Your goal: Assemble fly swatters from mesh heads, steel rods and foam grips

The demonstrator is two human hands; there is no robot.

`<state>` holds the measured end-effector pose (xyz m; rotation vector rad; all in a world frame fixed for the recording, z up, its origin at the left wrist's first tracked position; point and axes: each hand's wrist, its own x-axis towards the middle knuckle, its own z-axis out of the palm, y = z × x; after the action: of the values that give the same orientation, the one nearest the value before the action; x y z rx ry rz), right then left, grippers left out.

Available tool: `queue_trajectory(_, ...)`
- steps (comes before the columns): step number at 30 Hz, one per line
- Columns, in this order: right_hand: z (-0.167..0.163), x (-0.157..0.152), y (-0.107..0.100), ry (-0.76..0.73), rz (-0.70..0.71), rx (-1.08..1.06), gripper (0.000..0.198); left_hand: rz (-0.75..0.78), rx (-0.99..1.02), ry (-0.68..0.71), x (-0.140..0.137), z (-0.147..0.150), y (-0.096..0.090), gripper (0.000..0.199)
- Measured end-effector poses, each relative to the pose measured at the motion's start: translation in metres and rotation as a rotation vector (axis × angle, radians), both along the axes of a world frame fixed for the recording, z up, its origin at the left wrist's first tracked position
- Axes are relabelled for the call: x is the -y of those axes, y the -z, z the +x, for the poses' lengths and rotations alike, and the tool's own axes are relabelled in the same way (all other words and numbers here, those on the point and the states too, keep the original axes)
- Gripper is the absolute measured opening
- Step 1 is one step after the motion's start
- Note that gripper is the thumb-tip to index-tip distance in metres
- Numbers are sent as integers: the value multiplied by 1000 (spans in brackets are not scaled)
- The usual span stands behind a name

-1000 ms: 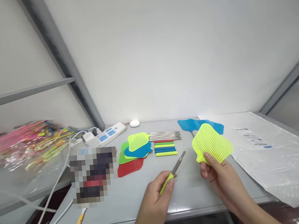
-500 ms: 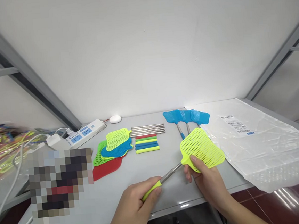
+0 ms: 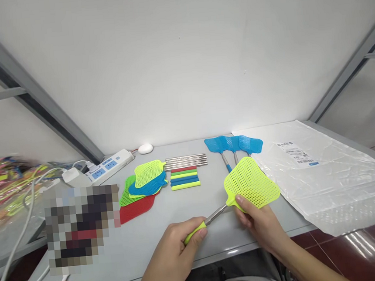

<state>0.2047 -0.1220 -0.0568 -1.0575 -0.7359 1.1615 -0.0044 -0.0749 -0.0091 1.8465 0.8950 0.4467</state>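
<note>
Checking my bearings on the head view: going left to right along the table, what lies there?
Power strip → pile of loose swatter heads → coloured handle grips → left hand → yellow swatter held by right hand → plastic bag.

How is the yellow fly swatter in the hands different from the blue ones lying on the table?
The yellow swatter is held up by the left hand and right hand; the blue swatters lie flat on the table, untouched. One is alone; the blue ones overlap. All have mesh heads on metal rods.
</note>
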Motion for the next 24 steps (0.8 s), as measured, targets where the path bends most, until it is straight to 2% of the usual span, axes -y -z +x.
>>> queue_trajectory(8,4,-3,-11,25,49,-92,32,92,-36,35,-8,18,-1,34)
queue_trajectory(10,3,-3,-9,14,32,-46,36,121,-67,25,-8,15,-5,33)
queue_trajectory(13,0,-1,-4,-8,-30,94,45,89,-157,37,-4,5,-11,31)
queue_trajectory(17,-5,2,-3,-9,-65,166,42,73,-306,60,9,-2,-13,29)
queue_trajectory(24,-12,12,-14,-100,-113,268,46,153,-360,112,26,21,-13,31)
